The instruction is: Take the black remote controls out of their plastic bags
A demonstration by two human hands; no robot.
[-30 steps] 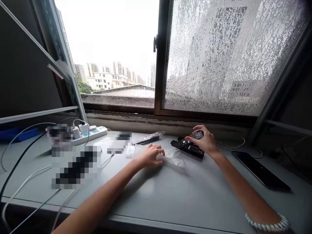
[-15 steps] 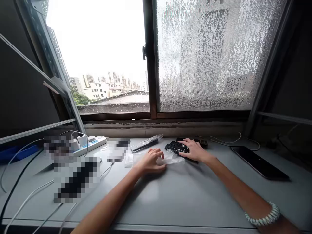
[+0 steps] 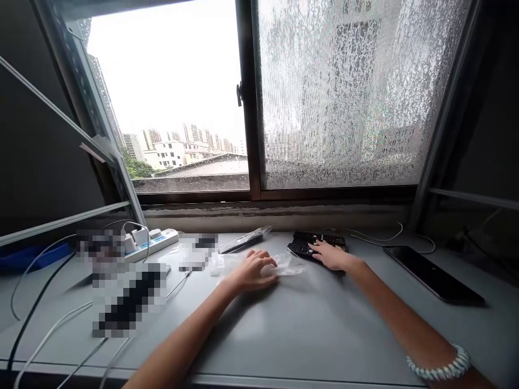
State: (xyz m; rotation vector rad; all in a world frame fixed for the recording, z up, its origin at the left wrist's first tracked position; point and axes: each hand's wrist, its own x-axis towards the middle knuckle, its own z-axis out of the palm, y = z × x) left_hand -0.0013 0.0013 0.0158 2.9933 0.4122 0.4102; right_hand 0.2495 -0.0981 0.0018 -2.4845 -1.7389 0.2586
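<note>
My left hand [image 3: 253, 274] rests on the desk over a crumpled clear plastic bag [image 3: 291, 266], fingers slightly curled and thumb held apart. Under the outstretched fingers of my right hand [image 3: 332, 256] lies a black remote control [image 3: 300, 248], partly covered by that hand. Just behind it, close alongside, is a second black remote control [image 3: 314, 236]. A third dark remote-like item [image 3: 244, 239] sits in a clear plastic sleeve beyond my left hand.
On the right lies a dark tablet or large phone [image 3: 436, 275] near a thin white cable [image 3: 381, 237]. A white power strip [image 3: 158, 243] with plugs stands at the back left. Several cables and blurred-out items cover the grey desk's [image 3: 308, 340] left side. The window [image 3: 251, 108] rises behind.
My right hand has shifted slightly right with the remote control, which now lies alongside the second remote, clear of the plastic bag. My left hand stays almost where it was.
</note>
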